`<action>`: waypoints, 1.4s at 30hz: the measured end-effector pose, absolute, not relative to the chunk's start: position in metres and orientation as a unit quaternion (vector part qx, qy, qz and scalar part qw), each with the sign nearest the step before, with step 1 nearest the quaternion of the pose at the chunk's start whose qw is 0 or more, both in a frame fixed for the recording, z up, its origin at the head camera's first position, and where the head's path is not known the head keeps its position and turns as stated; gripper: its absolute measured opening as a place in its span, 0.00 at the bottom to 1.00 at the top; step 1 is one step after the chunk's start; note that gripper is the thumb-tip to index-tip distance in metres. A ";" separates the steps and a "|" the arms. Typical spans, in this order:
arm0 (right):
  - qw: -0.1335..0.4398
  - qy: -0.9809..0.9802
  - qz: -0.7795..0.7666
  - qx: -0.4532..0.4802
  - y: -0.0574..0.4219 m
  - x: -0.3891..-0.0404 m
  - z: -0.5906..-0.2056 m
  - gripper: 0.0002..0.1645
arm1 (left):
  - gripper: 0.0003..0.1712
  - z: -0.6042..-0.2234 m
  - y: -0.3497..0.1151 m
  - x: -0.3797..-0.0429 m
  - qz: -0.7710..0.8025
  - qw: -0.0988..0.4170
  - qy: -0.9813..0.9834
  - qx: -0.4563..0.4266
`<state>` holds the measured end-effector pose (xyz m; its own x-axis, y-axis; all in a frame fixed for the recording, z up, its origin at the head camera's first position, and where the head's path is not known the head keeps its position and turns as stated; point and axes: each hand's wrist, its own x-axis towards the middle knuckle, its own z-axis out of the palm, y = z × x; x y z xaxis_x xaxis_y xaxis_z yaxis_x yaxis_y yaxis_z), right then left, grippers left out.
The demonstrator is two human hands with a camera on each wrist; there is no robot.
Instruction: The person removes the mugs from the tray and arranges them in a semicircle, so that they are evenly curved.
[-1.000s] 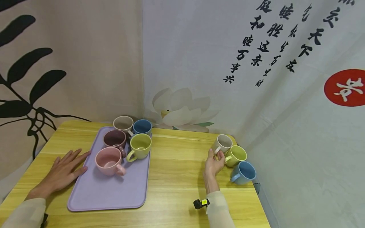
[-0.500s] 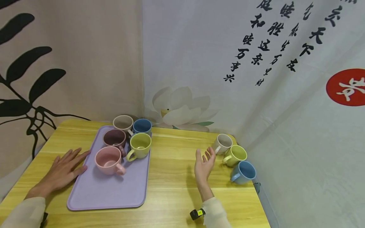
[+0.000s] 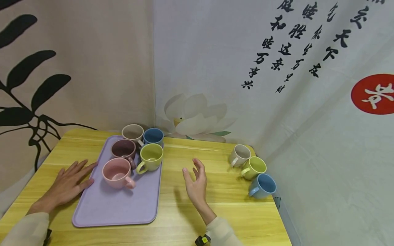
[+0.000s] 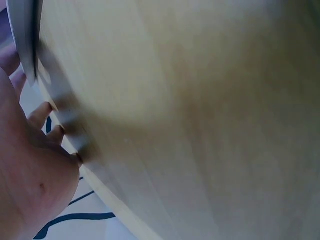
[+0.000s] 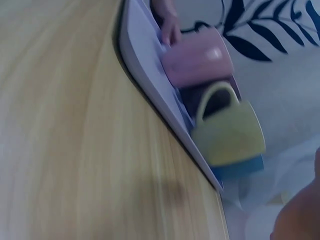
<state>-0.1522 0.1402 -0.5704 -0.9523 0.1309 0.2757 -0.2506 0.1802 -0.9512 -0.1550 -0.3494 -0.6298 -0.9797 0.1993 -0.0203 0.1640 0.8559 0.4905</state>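
At tray edge (image 3: 80, 207), left hand (image 3: 65, 186)

A: What is hidden on the tray (image 3: 123, 213)?
B: The lower part of the beige cup (image 3: 131, 132) is covered by the plum cup (image 3: 122, 149), and the darker blue cup (image 3: 154, 136) is partly masked by the yellow-green cup (image 3: 151, 160).
A: What is cut off?
B: The red disc (image 3: 373, 94), by the head view's right edge. The right hand (image 5: 302, 212) is cropped to a sliver in its wrist view — the left hand (image 4: 35, 175), too, is clipped in its own.
A: And blurred?
B: The grain of the table (image 4: 200, 175) in the left wrist view.
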 end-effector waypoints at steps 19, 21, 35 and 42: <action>0.053 -0.793 0.590 0.146 0.066 -0.132 -0.573 0.36 | 0.43 -0.630 -0.350 -0.155 0.252 0.029 0.962 0.099; 0.049 -0.797 0.582 0.155 0.062 -0.132 -0.573 0.37 | 0.43 -0.630 -0.350 -0.155 0.253 0.028 0.962 0.100; 0.016 -0.814 0.538 0.219 0.035 -0.139 -0.579 0.36 | 0.42 -0.630 -0.349 -0.154 0.254 0.031 0.962 0.100; -0.022 -0.813 0.545 0.205 0.024 -0.142 -0.581 0.37 | 0.42 -0.631 -0.349 -0.155 0.253 0.024 0.961 0.104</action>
